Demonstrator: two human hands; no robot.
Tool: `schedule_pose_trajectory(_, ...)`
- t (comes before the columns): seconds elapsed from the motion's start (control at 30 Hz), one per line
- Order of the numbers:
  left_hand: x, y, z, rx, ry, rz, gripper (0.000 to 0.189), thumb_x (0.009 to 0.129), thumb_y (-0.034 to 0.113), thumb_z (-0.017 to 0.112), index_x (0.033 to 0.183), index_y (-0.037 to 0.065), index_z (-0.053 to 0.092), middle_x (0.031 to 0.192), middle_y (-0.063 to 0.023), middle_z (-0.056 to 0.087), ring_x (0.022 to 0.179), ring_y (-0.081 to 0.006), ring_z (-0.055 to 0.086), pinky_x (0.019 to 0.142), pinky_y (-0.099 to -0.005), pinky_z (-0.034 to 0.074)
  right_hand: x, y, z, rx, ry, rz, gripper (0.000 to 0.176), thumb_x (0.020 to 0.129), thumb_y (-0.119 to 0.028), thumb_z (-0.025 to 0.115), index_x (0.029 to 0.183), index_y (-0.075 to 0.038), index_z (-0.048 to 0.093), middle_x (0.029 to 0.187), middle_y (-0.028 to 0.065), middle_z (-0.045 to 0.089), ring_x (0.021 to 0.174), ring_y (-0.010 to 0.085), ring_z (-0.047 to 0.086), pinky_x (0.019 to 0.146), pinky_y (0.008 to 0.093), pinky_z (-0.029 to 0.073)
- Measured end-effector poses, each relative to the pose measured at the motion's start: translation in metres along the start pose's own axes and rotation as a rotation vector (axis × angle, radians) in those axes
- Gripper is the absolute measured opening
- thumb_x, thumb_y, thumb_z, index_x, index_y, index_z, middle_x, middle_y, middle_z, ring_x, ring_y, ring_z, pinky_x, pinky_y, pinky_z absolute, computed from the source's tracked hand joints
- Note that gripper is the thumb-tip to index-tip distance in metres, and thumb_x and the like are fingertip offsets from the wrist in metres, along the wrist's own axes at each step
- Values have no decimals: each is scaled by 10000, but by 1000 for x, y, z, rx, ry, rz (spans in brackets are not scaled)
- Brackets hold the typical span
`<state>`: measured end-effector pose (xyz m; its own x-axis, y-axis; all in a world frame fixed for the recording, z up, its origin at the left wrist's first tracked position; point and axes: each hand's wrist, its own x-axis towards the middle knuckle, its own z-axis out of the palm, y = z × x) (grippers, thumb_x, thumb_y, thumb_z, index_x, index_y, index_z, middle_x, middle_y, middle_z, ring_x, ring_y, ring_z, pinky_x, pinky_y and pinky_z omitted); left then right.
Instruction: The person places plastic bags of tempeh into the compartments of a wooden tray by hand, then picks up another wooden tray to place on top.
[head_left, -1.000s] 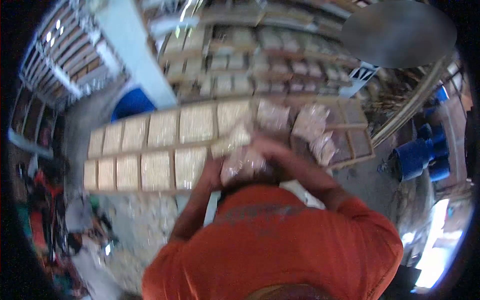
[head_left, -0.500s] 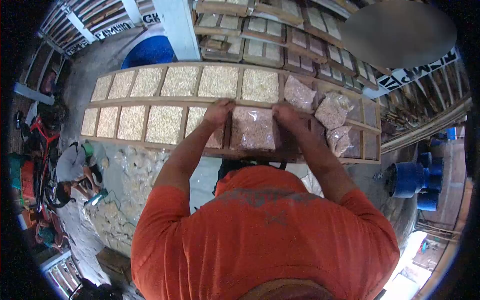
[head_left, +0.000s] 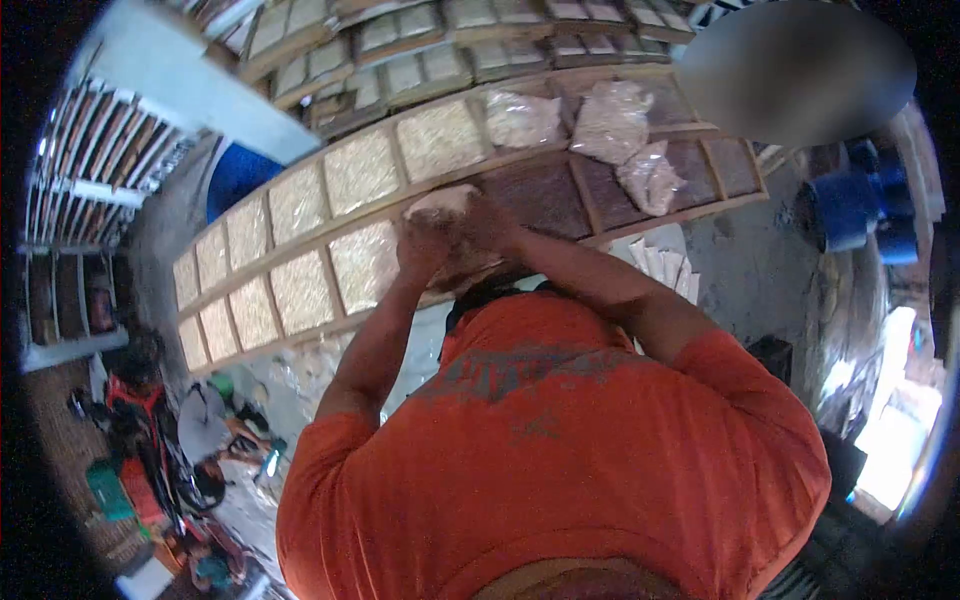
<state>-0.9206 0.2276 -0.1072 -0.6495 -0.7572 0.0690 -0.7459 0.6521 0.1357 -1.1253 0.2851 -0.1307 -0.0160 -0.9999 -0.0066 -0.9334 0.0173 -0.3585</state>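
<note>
A long wooden tray [head_left: 300, 245], divided into two rows of square compartments, lies across in front of me. Many compartments hold flat slabs of pale bean-like grains. Over the middle of the near row, both my hands close around a clear plastic bag of pale grains [head_left: 440, 203]. My left hand [head_left: 424, 248] grips its left side with fingers bent; my right hand [head_left: 488, 225] is on its right side, its fingertips partly hidden. Two more lumpy filled bags, a large one [head_left: 612, 120] and a smaller one [head_left: 650, 180], lie on the tray to the right.
Racks of similar filled trays [head_left: 410, 70] stand behind. A blue tub [head_left: 240, 180] is beyond the left end, and blue barrels [head_left: 860, 205] stand at right. Another person [head_left: 205, 425] crouches at lower left, near a red motorbike [head_left: 135, 395]. A blurred patch covers the upper right.
My view has turned, so the tray now slants up to the right. My hands have come closer together, and the bag between them has gone from flat to bunched.
</note>
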Motion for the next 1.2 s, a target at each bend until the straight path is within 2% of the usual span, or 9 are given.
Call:
schedule_pose_trajectory(0.07, 36, 38, -13, 47, 96, 77, 442, 966, 388, 608, 1217, 33, 689, 1254, -289, 651, 1138, -485, 636, 966, -480, 544, 28, 49, 60, -80, 373, -155, 531, 896, -435, 724, 1198, 0, 695, 1205, 217, 710, 1106, 440, 664, 989, 541, 519)
schedule_pose_trajectory(0.2, 81, 114, -20, -524, 82, -347, 476, 1024, 385, 528, 1325, 28, 622, 1272, -267, 651, 1124, -445, 643, 1000, -479, 522, 13, 73, -64, 487, 64, -37, 514, 899, -465, 705, 1109, 4, 713, 1063, 251, 726, 981, 458, 695, 922, 534, 545)
schedule_pose_trajectory(0.4, 98, 180, 67, 191, -372, 225, 439, 1013, 342, 539, 1303, 28, 636, 1178, -264, 701, 1086, -449, 667, 1005, -512, 521, -54, 167, -64, 401, 3, 175, 488, 908, -400, 692, 1114, 41, 673, 1010, 316, 706, 969, 489, 694, 911, 556, 545)
schedule_pose_trajectory(0.47, 100, 202, 52, -259, -173, -520, 433, 990, 319, 550, 1303, 30, 628, 1119, -295, 710, 1084, -448, 679, 1011, -519, 521, -42, 196, -42, 358, -67, 83, 506, 919, -380, 675, 1171, 58, 658, 1009, 323, 708, 974, 497, 694, 927, 553, 546)
schedule_pose_trajectory(0.67, 92, 176, -13, -418, -473, -455, 582, 947, 343, 655, 1361, -38, 505, 1378, -350, 557, 1249, -469, 592, 1029, -537, 507, -91, 187, -125, 489, 449, -221, 489, 910, -265, 613, 1245, 91, 608, 1281, 354, 621, 1188, 522, 601, 981, 567, 518)
schedule_pose_trajectory(0.77, 35, 213, -45, 138, -371, -238, 669, 842, 218, 746, 1467, 83, 549, 1659, -217, 248, 1512, -544, 230, 1199, -652, 306, -100, 214, -136, 224, -6, -433, 410, 856, -229, 628, 1128, 75, 663, 1306, 306, 593, 1246, 487, 561, 1014, 553, 507)
schedule_pose_trajectory(1.0, 36, 182, 8, -77, -297, -349, 613, 891, 301, 677, 1473, 133, 585, 1645, -181, 318, 1516, -463, 283, 1205, -616, 292, -66, 218, -129, -172, -588, -493, 307, 883, -252, 621, 1065, -18, 704, 1107, 227, 617, 1132, 446, 588, 980, 565, 476)
schedule_pose_trajectory(1.1, 58, 234, -52, 126, -73, -342, 776, 973, 399, 578, 1625, 68, 320, 1700, -199, 244, 1561, -447, 229, 1241, -603, 227, -53, 236, -186, -111, 231, -153, 498, 872, -342, 706, 1309, -106, 660, 1221, 241, 645, 1191, 480, 581, 1059, 572, 452)
schedule_pose_trajectory(1.2, 94, 255, -38, -117, 365, -423, 785, 1006, 478, 528, 1621, 39, 314, 1696, -200, 268, 1569, -412, 236, 1254, -587, 205, -18, 282, -192, -236, 273, -107, 587, 844, -321, 779, 1383, -141, 633, 1295, 248, 647, 1224, 478, 593, 1100, 533, 454)
